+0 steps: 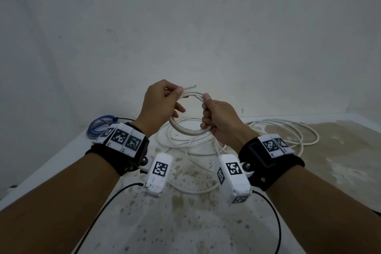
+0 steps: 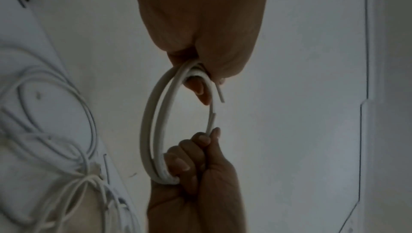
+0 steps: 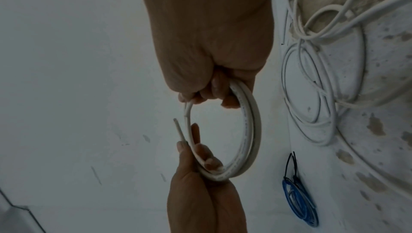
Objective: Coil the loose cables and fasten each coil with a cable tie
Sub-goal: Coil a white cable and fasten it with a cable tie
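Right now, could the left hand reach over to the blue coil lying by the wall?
Probably not yet: the left hand grips the white coil. Nothing lies between it and the blue coil, so the way looks free once it lets go.

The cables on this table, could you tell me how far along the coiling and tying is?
Done: the blue coil lies tied with black ties. In hand: the left hand and right hand hold a small white coil, no tie on it. Left: the loose white cables on the table.
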A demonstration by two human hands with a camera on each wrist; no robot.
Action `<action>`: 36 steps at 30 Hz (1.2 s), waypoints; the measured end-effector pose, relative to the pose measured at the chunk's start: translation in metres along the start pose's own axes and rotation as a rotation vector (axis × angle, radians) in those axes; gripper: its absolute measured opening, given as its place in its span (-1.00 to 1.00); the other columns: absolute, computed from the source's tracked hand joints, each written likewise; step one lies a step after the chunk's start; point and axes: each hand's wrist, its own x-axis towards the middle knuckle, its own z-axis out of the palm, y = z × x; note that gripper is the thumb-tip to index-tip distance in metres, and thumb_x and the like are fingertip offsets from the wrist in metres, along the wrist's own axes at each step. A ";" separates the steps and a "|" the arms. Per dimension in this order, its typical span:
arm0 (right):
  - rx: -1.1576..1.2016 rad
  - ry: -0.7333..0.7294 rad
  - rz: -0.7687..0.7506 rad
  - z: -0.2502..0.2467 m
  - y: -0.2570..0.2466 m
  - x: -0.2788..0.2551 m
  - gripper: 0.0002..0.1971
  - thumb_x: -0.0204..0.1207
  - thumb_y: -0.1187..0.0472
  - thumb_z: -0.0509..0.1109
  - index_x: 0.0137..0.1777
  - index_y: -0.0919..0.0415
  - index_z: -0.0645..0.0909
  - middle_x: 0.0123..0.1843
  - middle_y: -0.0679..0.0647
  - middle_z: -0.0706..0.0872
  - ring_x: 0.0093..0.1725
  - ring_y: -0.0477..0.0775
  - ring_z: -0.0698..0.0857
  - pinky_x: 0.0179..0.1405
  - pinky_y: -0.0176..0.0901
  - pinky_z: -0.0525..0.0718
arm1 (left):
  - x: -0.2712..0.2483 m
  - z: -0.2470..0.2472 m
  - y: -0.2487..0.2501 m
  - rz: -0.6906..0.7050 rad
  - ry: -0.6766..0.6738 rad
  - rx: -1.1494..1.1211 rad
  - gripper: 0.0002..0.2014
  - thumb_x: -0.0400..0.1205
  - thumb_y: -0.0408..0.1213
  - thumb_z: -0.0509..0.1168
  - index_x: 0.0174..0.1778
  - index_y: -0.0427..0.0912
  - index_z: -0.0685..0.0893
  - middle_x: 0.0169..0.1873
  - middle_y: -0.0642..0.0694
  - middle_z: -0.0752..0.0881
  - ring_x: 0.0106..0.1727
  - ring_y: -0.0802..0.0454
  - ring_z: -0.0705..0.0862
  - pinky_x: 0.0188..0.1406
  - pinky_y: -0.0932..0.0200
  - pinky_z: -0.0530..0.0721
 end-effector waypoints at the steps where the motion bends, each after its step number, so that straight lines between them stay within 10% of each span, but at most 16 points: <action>1: 0.002 0.004 -0.003 0.000 0.001 0.000 -0.65 0.73 0.02 0.26 -0.25 0.22 0.50 -0.62 -0.06 0.29 -0.63 -0.05 0.25 -0.47 -0.14 0.49 | 0.001 0.001 -0.001 -0.045 0.045 -0.044 -0.85 0.71 -0.30 0.29 0.02 -0.34 0.62 -0.16 -0.21 0.81 -0.48 0.00 0.76 -0.61 0.19 0.62; 12: 0.219 0.182 0.032 0.007 0.016 0.002 -0.60 0.76 -0.01 0.19 -0.29 0.19 0.43 -0.61 -0.03 0.27 -0.66 -0.04 0.25 -0.52 -0.15 0.45 | 0.003 0.007 0.000 -0.223 0.013 -0.201 -0.70 0.79 -0.15 0.14 -0.03 -0.33 0.61 -0.17 -0.29 0.82 -0.29 -0.17 0.83 -0.28 0.01 0.82; 20: 0.206 0.189 0.005 0.016 0.019 0.001 -0.62 0.74 -0.01 0.21 -0.27 0.20 0.46 -0.61 -0.04 0.30 -0.67 -0.05 0.27 -0.57 -0.18 0.48 | 0.004 0.015 -0.001 -0.157 0.087 -0.106 -0.71 0.75 -0.04 0.20 -0.10 -0.22 0.56 -0.29 -0.14 0.84 -0.63 0.04 0.45 -0.62 0.26 0.43; 36: -0.126 0.009 -0.050 0.001 0.028 -0.006 -0.63 0.74 0.05 0.24 -0.29 0.22 0.48 -0.64 -0.06 0.35 -0.64 -0.07 0.33 -0.41 -0.10 0.59 | 0.001 -0.005 -0.006 0.075 -0.208 0.169 -0.82 0.70 -0.25 0.32 0.01 -0.20 0.83 -0.30 0.02 0.83 -0.62 -0.04 0.54 -0.66 0.23 0.51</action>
